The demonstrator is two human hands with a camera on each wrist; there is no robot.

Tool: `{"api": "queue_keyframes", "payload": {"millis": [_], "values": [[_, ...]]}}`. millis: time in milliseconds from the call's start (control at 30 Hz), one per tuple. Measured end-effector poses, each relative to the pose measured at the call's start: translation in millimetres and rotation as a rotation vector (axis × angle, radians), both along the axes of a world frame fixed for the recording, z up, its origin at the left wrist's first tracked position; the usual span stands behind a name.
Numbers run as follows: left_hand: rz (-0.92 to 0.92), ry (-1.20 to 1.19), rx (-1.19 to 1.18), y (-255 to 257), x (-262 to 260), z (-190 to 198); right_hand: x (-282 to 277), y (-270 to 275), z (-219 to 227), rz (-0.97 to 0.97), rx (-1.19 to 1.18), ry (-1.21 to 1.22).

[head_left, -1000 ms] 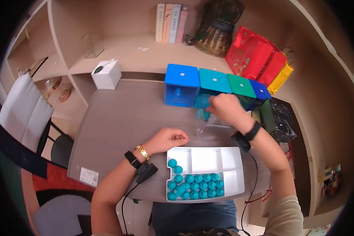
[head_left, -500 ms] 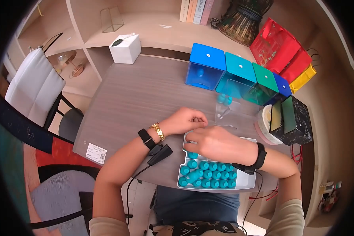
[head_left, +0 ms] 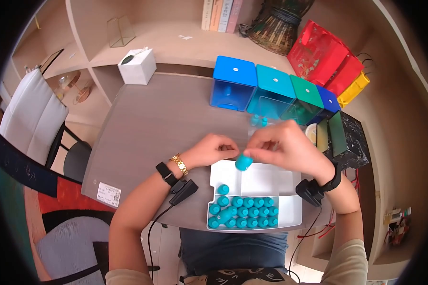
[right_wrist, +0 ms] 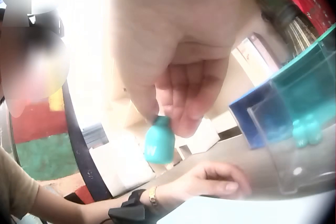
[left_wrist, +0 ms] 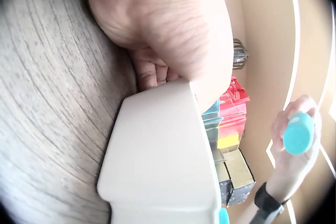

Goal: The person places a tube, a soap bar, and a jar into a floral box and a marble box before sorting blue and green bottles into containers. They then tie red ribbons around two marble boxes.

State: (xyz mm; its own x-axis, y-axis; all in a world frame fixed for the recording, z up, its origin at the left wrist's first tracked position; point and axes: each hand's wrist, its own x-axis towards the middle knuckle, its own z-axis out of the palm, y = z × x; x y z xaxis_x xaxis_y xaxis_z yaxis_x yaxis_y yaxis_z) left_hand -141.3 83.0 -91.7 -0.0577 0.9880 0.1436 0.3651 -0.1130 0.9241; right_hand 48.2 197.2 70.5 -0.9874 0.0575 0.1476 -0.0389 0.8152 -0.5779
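My right hand (head_left: pixel 283 145) pinches a small teal bottle (head_left: pixel 244 162) between thumb and fingertips, above the back edge of the white divided tray (head_left: pixel 291 211). In the right wrist view the bottle (right_wrist: pixel 160 142) hangs upright by its neck, a white letter on its side. My left hand (head_left: pixel 211 149) holds nothing; it rests on the table at the tray's back left corner, fingers loosely curled. Several teal bottles (head_left: pixel 247 212) stand in the tray's front compartment, one lying tilted across others. A single bottle (head_left: pixel 223 189) stands in the back left compartment.
Blue, teal, green and dark blue lidded boxes (head_left: pixel 234 71) line the table's back. Before the teal one sits a clear plastic container (right_wrist: pixel 286 174) with teal bottles (right_wrist: pixel 306 131) inside. A black marbled box (head_left: pixel 349 142) stands at right, a white cube (head_left: pixel 137 66) at back left.
My right hand has come from the clear container to the tray's back left compartment, picked a bottle out of it, and lifted it up and back. My left hand stays by the tray corner.
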Motion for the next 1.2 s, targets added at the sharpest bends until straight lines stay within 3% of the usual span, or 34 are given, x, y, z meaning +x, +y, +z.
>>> {"api": "queue_keyframes", "payload": {"millis": [100,233,467,600,833,1200], "values": [[-0.016,-0.022,-0.064,-0.2,-1.0,-1.0,7.7,9.9,22.0,-0.215,-0.047,0.036],[-0.023,-0.077,-0.054,-0.1,-1.0,-5.0,6.7,46.9,25.3,-0.360,0.029,0.091],[-0.085,-0.068,-0.063,-5.7,-1.5,5.4,-8.7,109.9,-32.9,-0.316,0.617,-0.020],[-0.123,-0.106,-0.078,-6.6,-3.6,5.6,-22.0,115.0,-52.2,-0.236,0.795,-0.102],[-0.136,-0.115,-0.064,-6.4,-4.4,5.2,-30.1,121.1,-72.7,-0.203,0.812,-0.134],[-0.137,-0.147,-0.070,-6.6,-5.2,0.9,-22.2,116.7,-67.1,-0.179,0.735,-0.152]]}}
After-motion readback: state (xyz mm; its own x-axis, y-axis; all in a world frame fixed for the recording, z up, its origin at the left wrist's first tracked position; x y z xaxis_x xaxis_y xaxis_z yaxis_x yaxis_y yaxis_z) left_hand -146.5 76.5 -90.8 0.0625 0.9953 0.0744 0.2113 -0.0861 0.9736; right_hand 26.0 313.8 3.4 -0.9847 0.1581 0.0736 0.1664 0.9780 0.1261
